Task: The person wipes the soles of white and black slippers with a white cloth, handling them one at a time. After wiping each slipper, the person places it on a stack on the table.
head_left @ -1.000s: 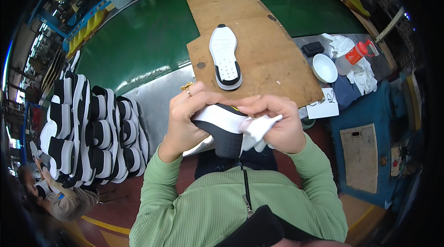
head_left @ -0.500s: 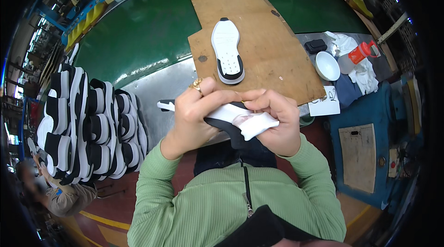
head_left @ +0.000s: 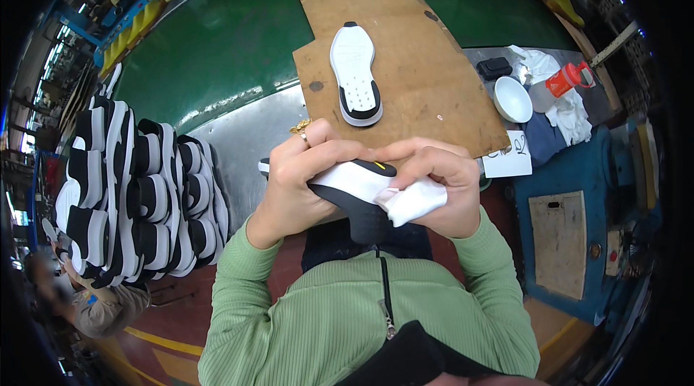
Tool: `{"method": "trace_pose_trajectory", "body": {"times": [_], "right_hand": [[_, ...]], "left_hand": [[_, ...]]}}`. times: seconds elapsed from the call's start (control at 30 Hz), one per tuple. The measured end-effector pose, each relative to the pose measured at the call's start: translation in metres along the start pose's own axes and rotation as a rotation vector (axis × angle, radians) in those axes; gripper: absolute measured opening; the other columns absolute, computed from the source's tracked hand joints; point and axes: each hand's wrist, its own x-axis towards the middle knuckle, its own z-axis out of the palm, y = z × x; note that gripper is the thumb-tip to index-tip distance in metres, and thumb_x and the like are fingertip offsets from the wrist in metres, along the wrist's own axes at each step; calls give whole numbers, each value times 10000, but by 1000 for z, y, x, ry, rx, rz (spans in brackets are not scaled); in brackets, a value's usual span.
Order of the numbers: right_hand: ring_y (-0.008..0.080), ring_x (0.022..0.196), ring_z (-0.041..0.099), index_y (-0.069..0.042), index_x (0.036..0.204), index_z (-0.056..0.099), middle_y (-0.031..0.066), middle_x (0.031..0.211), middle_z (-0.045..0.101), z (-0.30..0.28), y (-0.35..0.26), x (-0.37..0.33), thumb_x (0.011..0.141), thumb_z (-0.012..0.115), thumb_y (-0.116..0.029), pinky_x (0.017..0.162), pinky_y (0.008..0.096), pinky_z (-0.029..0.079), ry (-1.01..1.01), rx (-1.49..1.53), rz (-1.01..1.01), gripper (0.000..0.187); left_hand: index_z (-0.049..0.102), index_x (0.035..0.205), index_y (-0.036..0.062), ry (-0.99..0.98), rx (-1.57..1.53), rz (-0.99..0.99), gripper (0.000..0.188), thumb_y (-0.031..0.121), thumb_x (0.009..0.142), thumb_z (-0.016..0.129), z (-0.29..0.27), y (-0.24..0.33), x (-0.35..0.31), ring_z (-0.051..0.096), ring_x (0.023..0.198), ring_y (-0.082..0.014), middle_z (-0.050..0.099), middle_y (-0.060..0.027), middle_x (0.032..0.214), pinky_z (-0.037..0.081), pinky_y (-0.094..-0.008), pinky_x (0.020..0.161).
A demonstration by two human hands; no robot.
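In front of my chest I hold a shoe sole, white along the side with a black bottom edge and a small yellow mark near its black end. My left hand is closed around its left part, and the other end pokes out beyond the knuckles. A bunched white cloth is gripped in my right hand, against the sole's right end. Fingertips of both hands meet at the sole's upper edge. Beyond them, another white and black sole lies lengthwise on the brown board.
Stacked soles rise at the left on the metal table edge. At right are a white bowl, a red-capped bottle, a black case and a paper sheet. A person sits at lower left.
The sole has turned in my hands, so its yellow mark and more of its black underside show. My right hand and the cloth have shifted slightly right and down.
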Motion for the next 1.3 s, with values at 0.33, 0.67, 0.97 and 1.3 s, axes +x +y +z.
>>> {"method": "trace_pose_trajectory", "body": {"times": [0.33,0.67,0.97,1.3], "right_hand": [[201,802,654,4,780,640,155,957,660,-2,-2,3,641,845,-69,673,286,503,-36,-42,-22,258],[161,765,646,-27,718,660,156,952,653,-3,-5,6,639,846,-61,636,257,486,-72,-36,-29,205],[168,793,647,-34,707,657,133,922,634,-5,-10,6,650,834,-61,629,252,475,-91,-76,21,188],[184,790,648,-32,721,640,140,941,630,-5,-6,5,640,837,-72,631,262,483,-94,-99,-30,216]], "left_hand": [[727,889,72,5,-48,-2,364,147,554,847,-1,-2,-2,497,592,-138,483,-14,676,371,-269,526],[701,812,55,-8,-35,2,275,105,578,838,-1,1,-2,558,619,-115,574,-6,689,392,-237,544],[697,806,46,-41,-61,4,260,96,589,831,-1,1,-1,558,622,-115,589,-13,697,390,-234,546],[735,856,82,-22,-73,16,294,142,588,841,0,-3,-3,515,590,-131,511,-9,673,378,-260,537]]}}
